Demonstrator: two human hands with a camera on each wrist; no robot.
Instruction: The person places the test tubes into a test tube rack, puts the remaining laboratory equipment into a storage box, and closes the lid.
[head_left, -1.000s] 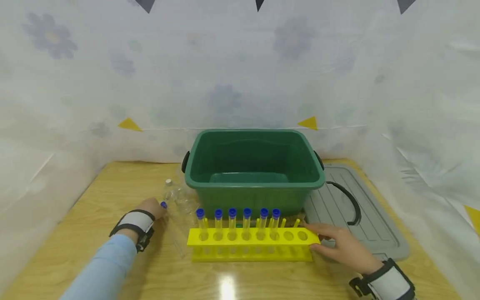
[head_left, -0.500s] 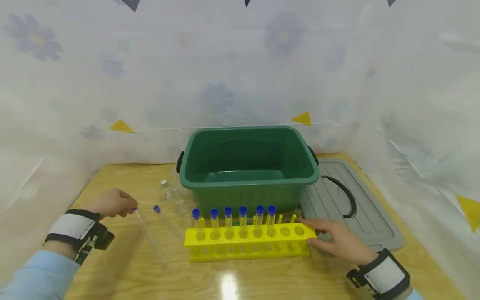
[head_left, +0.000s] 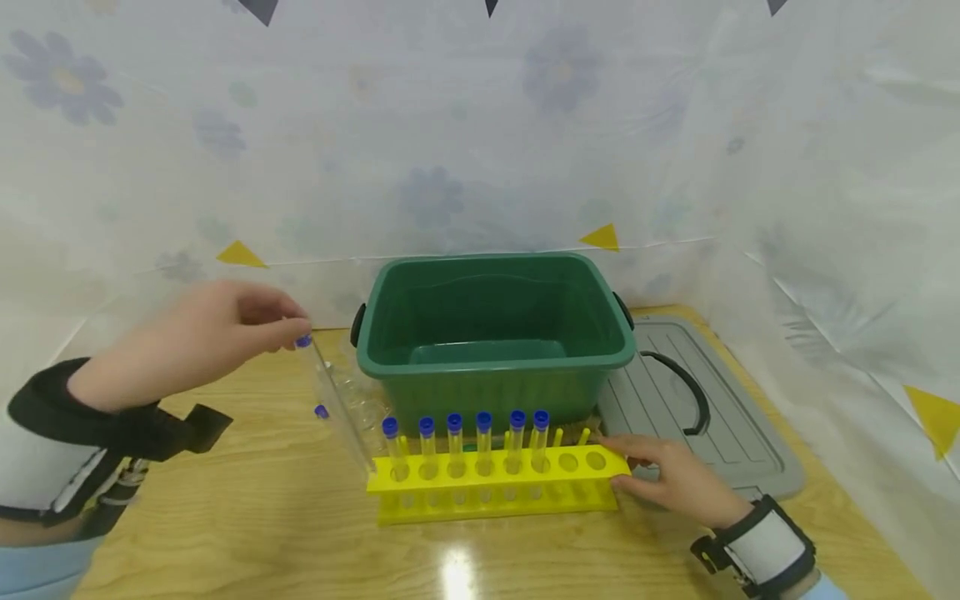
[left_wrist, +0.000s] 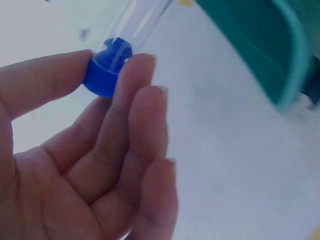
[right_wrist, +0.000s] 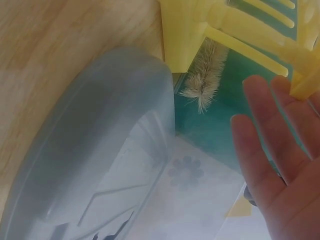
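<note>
From my remote seat: the right hand (head_left: 671, 479) rests at the right end of the yellow rack (head_left: 495, 487), fingers straight and together against it, steadying it on the wooden table (head_left: 247, 517). The rack carries 6 blue-capped tubes (head_left: 476, 442) in its left holes; 2 holes at the right end stand open.

The left hand (head_left: 187, 342) is raised above the table's left side, thumb and fingertips (left_wrist: 132, 80) pinching the blue cap (left_wrist: 105, 75) of a clear tube (head_left: 337, 408). This tube slants down and right, its lower end just beside the rack's left corner. I read this as the carrying step; seating the tube would call for swinging it upright and across the 6 standing tubes to an open hole, without clipping their caps.

Another capped tube (head_left: 321, 412) and some clear glassware (head_left: 352, 400) lie behind the slanted tube. The green tub (head_left: 495, 333) stands right behind the rack, so room is tight there; the grey lid (head_left: 705, 417) lies flat to its right. A brush (right_wrist: 207, 75) lies behind the rack's right end. Open table shows in front of the rack and to the left.
</note>
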